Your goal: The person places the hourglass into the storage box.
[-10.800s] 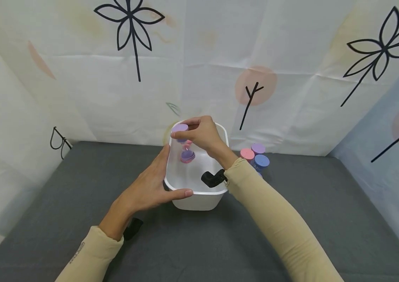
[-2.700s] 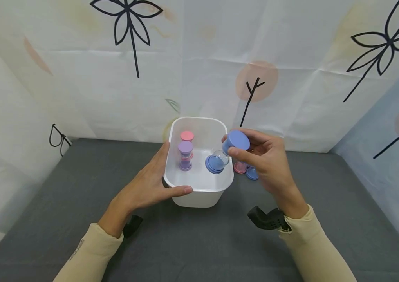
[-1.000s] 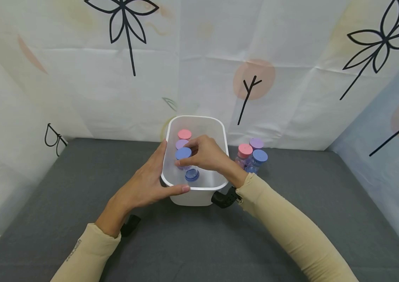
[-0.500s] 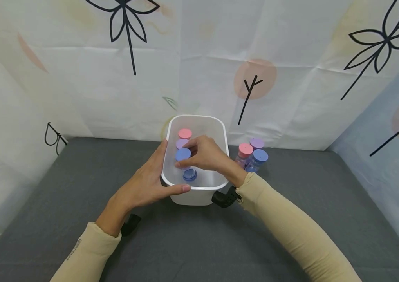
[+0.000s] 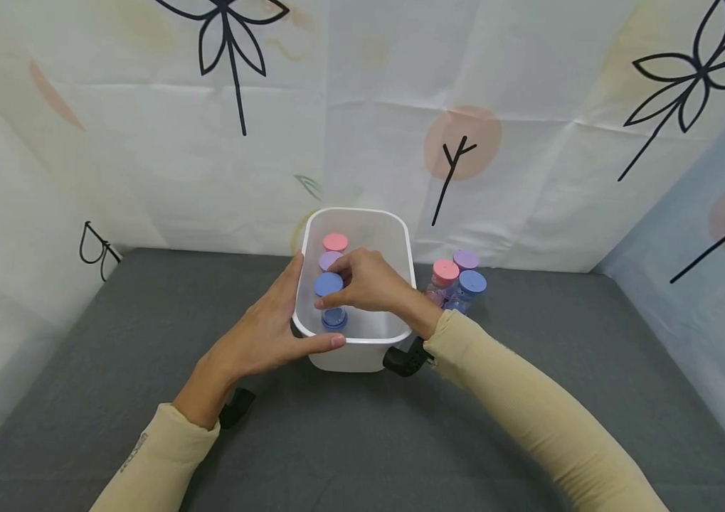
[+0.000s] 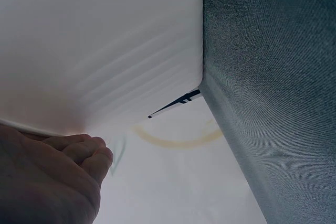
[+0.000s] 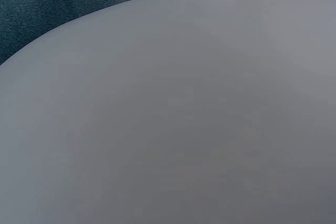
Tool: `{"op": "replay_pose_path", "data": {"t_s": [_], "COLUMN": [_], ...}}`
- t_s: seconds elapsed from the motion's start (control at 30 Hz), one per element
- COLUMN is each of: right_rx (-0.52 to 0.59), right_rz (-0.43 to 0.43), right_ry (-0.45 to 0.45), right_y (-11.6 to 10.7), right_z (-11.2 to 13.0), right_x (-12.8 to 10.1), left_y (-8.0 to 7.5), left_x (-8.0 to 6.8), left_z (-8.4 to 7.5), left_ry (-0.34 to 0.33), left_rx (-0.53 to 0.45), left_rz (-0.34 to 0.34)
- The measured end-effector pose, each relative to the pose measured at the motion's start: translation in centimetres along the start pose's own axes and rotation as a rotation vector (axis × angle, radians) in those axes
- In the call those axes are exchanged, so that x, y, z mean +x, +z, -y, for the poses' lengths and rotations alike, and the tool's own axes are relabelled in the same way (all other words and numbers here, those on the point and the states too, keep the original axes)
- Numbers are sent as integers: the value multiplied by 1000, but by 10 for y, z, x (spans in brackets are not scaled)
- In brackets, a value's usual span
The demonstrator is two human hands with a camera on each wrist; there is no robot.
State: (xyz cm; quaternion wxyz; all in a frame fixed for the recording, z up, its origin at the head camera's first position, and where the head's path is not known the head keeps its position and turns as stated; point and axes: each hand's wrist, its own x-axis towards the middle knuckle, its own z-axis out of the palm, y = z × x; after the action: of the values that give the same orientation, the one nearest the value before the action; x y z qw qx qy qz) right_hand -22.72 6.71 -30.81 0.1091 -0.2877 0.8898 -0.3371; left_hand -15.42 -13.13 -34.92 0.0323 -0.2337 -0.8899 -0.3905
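Observation:
In the head view my right hand (image 5: 368, 282) reaches into a white plastic bin (image 5: 362, 359) and pinches the blue cap of an hourglass sand timer (image 5: 329, 284), which stands near the bin's left wall. Behind that one in the same row are a purple-capped sand timer (image 5: 330, 261) and a pink-capped sand timer (image 5: 335, 242). My left hand (image 5: 266, 327) braces the bin's front left corner, straight fingers along the left side and thumb on the front rim. The left wrist view shows its fingertips (image 6: 97, 163) at the bin wall. In the right wrist view the bin wall hides most of the hand.
Right of the bin stand a pink sand timer (image 5: 445, 274), a purple sand timer (image 5: 466, 259) and a blue sand timer (image 5: 472, 283), grouped close together. A grey cloth (image 5: 362, 441) covers the table, and a patterned white backdrop (image 5: 375, 142) rises directly behind the bin.
Earlier the purple timer was set in the bin, then my right hand brought the blue one from the right. Lately its base has swung left, under its cap. The left hand stays put.

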Motion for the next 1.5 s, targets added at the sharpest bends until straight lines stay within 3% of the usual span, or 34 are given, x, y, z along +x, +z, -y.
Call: {"op": "replay_pose_path", "data": {"t_s": [1.03,1.5], "right_rx": [-52,77], "right_rz": [45,-91], "right_ry": [-35,-58], "right_y": [2,1], "right_z": [-1,1], "right_x": [3,-4], "left_y": [-1,0], "left_x": [0,1], "left_z": [1,0], "left_ry": [-13,-12], "left_rx": [6,15], "left_rz": [15,13]}}
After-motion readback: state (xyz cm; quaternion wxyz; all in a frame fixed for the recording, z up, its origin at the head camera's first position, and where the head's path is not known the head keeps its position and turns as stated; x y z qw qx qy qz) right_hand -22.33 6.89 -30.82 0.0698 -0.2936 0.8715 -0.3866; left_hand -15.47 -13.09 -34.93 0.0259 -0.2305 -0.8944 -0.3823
